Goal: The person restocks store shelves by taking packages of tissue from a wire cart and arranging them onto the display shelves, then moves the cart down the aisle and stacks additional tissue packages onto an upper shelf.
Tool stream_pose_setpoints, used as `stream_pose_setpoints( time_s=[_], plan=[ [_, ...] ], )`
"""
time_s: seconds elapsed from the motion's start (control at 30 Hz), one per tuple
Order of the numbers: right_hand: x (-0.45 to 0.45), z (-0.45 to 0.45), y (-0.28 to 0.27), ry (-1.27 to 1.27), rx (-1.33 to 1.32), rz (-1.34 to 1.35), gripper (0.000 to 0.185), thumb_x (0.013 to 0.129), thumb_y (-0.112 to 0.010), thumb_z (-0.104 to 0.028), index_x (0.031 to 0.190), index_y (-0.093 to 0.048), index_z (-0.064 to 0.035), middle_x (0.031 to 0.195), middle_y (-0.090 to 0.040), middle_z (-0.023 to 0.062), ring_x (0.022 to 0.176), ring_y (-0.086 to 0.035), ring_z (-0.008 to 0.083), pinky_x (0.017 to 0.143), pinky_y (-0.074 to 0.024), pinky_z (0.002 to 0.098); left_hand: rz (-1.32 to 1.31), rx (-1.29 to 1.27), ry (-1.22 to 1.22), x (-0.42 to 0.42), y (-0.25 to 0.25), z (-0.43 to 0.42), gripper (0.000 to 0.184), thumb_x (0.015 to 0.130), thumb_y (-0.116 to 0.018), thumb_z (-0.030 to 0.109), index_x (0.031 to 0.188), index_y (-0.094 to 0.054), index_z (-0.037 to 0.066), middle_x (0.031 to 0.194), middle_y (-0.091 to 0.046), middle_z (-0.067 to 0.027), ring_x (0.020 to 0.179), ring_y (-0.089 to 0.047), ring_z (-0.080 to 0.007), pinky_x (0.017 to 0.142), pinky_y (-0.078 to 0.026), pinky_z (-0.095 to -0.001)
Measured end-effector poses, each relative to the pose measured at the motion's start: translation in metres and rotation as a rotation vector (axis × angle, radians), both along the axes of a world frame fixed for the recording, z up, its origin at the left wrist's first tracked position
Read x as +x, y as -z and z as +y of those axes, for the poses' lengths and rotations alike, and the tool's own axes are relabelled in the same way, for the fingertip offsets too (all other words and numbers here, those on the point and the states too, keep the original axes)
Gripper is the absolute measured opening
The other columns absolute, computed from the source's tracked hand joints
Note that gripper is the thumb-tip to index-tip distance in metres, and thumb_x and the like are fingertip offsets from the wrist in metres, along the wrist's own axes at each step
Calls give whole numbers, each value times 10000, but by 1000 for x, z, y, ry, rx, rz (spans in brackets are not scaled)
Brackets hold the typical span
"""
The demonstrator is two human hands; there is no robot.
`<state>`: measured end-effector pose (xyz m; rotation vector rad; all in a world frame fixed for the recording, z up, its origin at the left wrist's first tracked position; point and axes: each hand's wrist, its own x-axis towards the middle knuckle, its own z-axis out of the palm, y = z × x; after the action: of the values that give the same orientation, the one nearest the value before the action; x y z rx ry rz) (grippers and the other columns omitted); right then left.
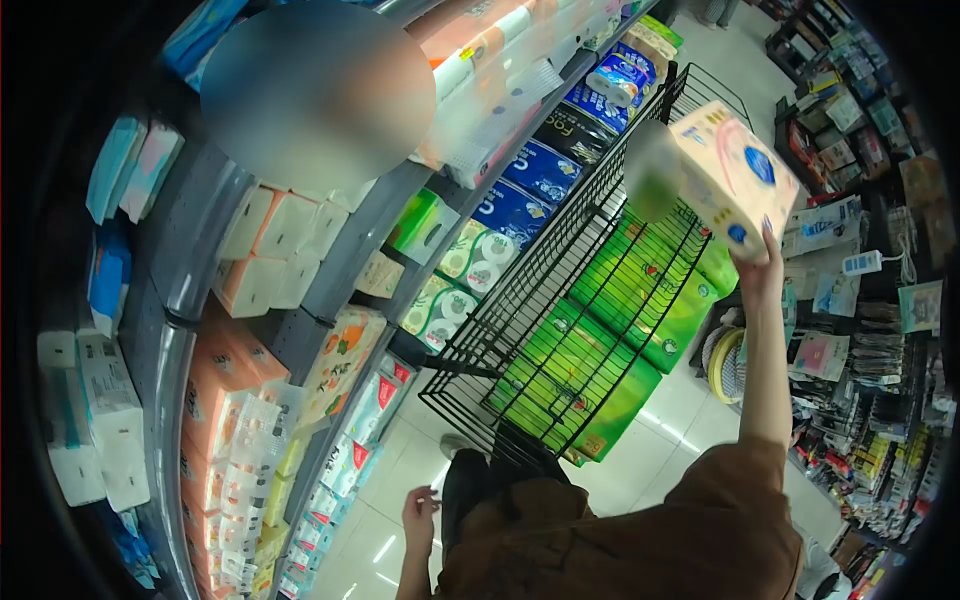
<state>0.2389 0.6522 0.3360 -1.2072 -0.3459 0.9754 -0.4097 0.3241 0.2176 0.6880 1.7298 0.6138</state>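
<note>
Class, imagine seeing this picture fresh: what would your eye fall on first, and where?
Probably the cream package with its blue oval, held in the right hand at upper right. Next, bright green packs showing through the black wire cart near the centre, then orange packs shelved at lower left.

Smooth pack (730, 175), metal wire cart (458, 366), glossy floor (620, 485)

A cream, box-shaped pack (737, 178) bears blue ovals and a pink curve. Bright green, plastic-wrapped, block-shaped packs (625, 390) show through the black wire-mesh cart (556, 235).
</note>
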Motion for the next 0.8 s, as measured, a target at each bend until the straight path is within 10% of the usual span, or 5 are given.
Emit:
stream_pose_setpoints(
  time_s=[0.27,0.53,0.8],
  plan=[
    [-140,-232,-60,-27,73,96,647,965,-624,-284,1502,-367,-30,1450,-519,121,1329,-509,291,1091,-429,487,-237,388,212,52,-95,82,195,994,-533,29,1185,-567,21,1190,-618,-102,930,-618,-154,814,-502,-305],
    [-228,-333,-159,-407,-37,-376,1203,615,-953,-230,1557,-238,-10,1487,-451,119,1344,-487,259,1088,-431,419,-947,638,474,64,-162,90,964,733,-909,191,1502,-351,27,1496,-464,-143,1307,-521,-283,1100,-426,-417],
    [-325,-324,-157,-904,95,-632,1439,536,-969,-18,1582,19,-20,1538,-366,161,1360,-456,258,1070,-461,451,-614,907,308,-44,-214,37,1158,709,-916,224,1577,-189,-16,1527,-394,-175,1401,-408,-278,1156,-336,-429]
  ],
)
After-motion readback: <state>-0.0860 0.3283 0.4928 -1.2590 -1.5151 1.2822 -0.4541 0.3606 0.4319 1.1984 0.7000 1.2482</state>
